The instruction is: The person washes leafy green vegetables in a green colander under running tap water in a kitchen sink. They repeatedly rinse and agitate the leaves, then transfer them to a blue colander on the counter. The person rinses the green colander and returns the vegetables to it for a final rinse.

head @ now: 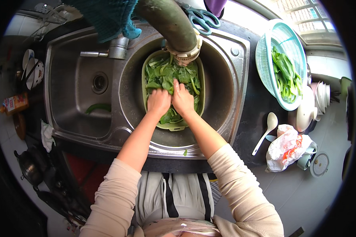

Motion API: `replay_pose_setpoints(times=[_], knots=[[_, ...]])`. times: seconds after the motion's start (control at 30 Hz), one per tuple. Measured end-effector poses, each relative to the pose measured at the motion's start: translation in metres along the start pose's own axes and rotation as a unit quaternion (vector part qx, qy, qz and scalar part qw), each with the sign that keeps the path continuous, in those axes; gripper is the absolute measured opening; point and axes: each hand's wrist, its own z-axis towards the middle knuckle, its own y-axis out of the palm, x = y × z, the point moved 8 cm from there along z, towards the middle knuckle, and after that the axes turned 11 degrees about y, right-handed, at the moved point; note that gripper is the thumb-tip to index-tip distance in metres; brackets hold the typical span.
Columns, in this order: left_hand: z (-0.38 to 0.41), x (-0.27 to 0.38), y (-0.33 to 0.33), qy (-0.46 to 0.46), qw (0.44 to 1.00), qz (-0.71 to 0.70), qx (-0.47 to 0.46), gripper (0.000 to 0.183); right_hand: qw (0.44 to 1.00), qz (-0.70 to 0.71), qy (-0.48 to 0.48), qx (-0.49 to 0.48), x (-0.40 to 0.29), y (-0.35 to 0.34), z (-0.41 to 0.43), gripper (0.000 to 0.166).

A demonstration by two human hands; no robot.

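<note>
A green plastic basin (pixel 203 97) sits in the right, round bowl of a steel sink (pixel 218 89). Leafy greens (pixel 157 69) in water fill it. Side by side over the basin, my left hand (pixel 159 102) and my right hand (pixel 182 99) grip some of the leaves between them. My left fingers curl down into the greens and are partly hidden. The right thumb points away from me, pressed against a leaf. Just beyond the hands, the mouth of a thick grey-green pipe-like faucet (pixel 172 23) hangs over the basin's far end.
A turquoise colander (pixel 262 59) of greens stands right of the sink. Near it lie a white spoon (pixel 265 133) and a plastic bag (pixel 287 149). Scissors (pixel 201 19) rest behind the sink. The left bowl (pixel 74 77) holds a green piece (pixel 98 108). A teal cloth (pixel 112 20) hangs above.
</note>
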Motion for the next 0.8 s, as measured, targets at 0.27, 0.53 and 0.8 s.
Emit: replay_pose_setpoints(times=[0.27,0.53,0.8], knots=[[-0.012,0.0,0.009,0.001,0.999,-0.01,-0.035,0.029,0.999,0.026,-0.033,-0.008,-0.013,-0.024,0.007,0.043],[-0.039,0.024,-0.025,-0.016,0.998,-0.052,-0.039,0.022,0.975,0.19,0.11,-0.039,0.026,-0.028,0.01,0.033],[-0.058,0.077,-0.047,0.071,0.996,-0.034,-0.047,0.017,0.713,0.578,0.254,-0.306,0.009,-0.011,-0.048,0.07]])
